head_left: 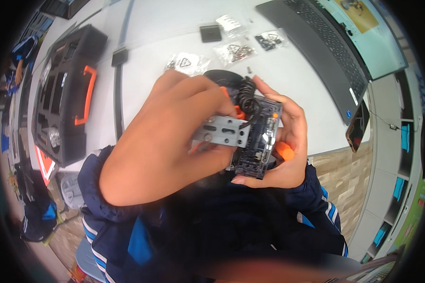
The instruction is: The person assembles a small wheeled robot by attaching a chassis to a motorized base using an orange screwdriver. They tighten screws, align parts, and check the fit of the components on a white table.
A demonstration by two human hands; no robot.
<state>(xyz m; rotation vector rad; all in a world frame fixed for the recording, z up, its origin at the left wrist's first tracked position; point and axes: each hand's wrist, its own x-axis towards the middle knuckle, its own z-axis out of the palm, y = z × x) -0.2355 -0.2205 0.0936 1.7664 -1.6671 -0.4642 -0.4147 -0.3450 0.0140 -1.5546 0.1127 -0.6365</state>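
Assembly looks part done — my left hand [167, 141] pinches a grey perforated metal bracket [222, 132] against the clear plastic module [262, 141] cupped in my right hand [288, 141]. Small clear bags of hardware [186, 61] lie unopened on the white counter [165, 28] — more fitting left, I judge.

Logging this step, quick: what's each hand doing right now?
Left hand: closed on the grey perforated metal bracket.
Right hand: closed, cupping the clear smoky plastic module with the black coiled cable.
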